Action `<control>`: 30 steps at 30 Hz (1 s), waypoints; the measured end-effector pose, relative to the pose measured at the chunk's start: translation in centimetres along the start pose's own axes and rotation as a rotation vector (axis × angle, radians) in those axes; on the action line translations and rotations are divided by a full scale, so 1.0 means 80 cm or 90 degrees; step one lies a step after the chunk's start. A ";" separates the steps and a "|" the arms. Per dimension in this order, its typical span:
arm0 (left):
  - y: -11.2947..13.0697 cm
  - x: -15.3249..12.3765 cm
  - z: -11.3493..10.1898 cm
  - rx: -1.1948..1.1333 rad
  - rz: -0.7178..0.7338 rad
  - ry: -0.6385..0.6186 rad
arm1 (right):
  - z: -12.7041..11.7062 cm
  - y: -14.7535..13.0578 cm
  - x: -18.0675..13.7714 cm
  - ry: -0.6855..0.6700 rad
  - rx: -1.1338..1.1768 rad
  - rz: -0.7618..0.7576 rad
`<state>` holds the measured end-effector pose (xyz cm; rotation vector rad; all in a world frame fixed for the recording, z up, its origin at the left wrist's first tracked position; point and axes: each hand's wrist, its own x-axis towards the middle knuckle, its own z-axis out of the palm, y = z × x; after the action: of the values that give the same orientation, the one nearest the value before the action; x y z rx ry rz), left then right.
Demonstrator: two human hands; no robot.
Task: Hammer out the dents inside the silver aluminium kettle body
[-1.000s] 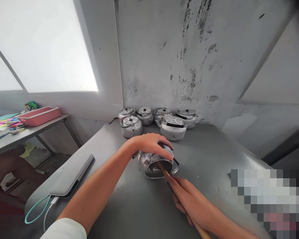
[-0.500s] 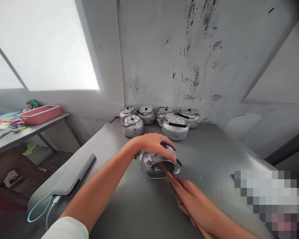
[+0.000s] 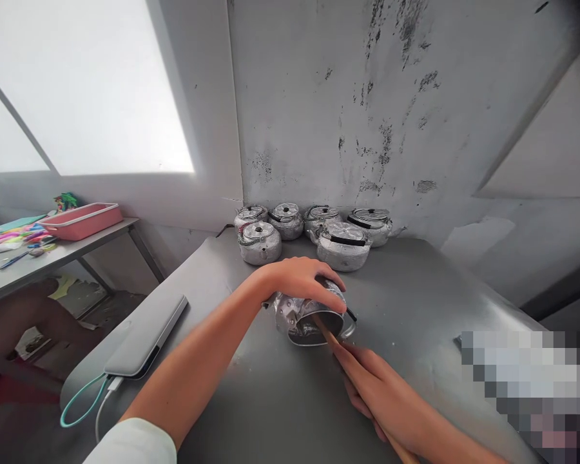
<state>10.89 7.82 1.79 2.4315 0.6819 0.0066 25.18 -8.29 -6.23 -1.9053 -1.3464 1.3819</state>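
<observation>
A small aluminium kettle (image 3: 294,317) lies on its side on the grey metal table (image 3: 415,290), its open mouth turned toward me. My left hand (image 3: 302,280) is closed over the top of it, pressing it down. My right hand (image 3: 377,386) grips a wooden stick (image 3: 326,330) whose far end reaches into the kettle's mouth. The kettle's dark handle (image 3: 350,316) sticks out on its right side.
Several lidded aluminium kettles (image 3: 314,229) stand in a cluster against the stained wall. A grey power bank (image 3: 145,338) with a teal cable (image 3: 80,403) lies at the table's left edge. A second table at left carries a pink tray (image 3: 80,220) and coloured items.
Both hands, the kettle and the stick keep their hold and pose. The whole view has shifted slightly, with everything a little further right in the picture.
</observation>
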 end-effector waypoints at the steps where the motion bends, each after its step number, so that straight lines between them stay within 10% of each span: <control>1: 0.000 0.000 0.000 0.000 0.000 -0.001 | 0.000 -0.001 0.000 0.000 0.001 -0.001; 30: 0.002 -0.002 -0.001 0.008 0.004 -0.010 | 0.000 0.002 0.000 -0.007 0.078 -0.025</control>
<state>10.84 7.68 1.94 2.4431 0.6684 -0.0139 25.22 -8.34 -6.38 -1.7852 -1.2664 1.4241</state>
